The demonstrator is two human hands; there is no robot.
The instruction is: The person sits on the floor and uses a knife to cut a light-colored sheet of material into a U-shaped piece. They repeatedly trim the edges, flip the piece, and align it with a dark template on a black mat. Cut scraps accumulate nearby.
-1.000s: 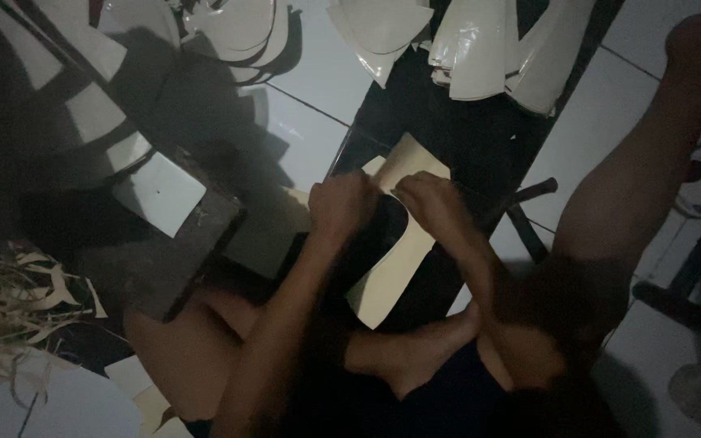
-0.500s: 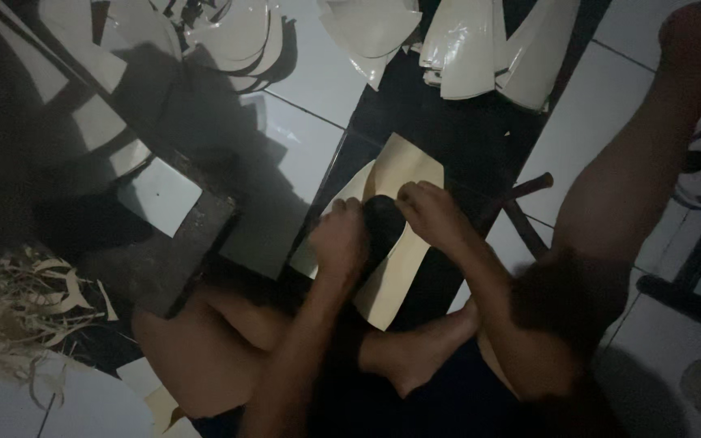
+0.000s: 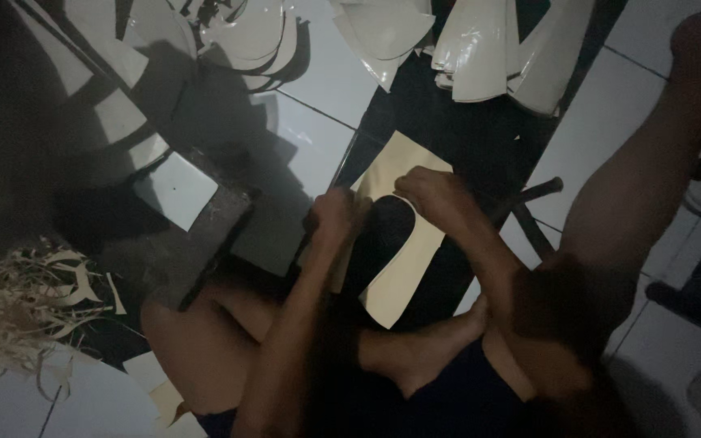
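Observation:
A cream sheet (image 3: pixel 403 276) lies on a black mat (image 3: pixel 480 138) in front of my crossed legs. A dark sole-shaped piece (image 3: pixel 383 239) lies on top of it. My left hand (image 3: pixel 333 219) grips the sheet's left edge beside the dark piece. Fingers curled, my right hand (image 3: pixel 436 195) sits on the upper end of the dark piece. The light is dim, and I cannot make out any tool in either hand.
Stacks of pale curved cut pieces (image 3: pixel 480 49) lie at the far end of the mat. At the left stands a dark block (image 3: pixel 204 235) bearing a pale square piece (image 3: pixel 178 191). Pale scrap strips (image 3: pixel 18 300) pile up at the far left. A dark bar (image 3: pixel 533 195) lies by my right arm.
My hands have drawn apart, the left one down and left. More of the dark sole-shaped piece now shows between them.

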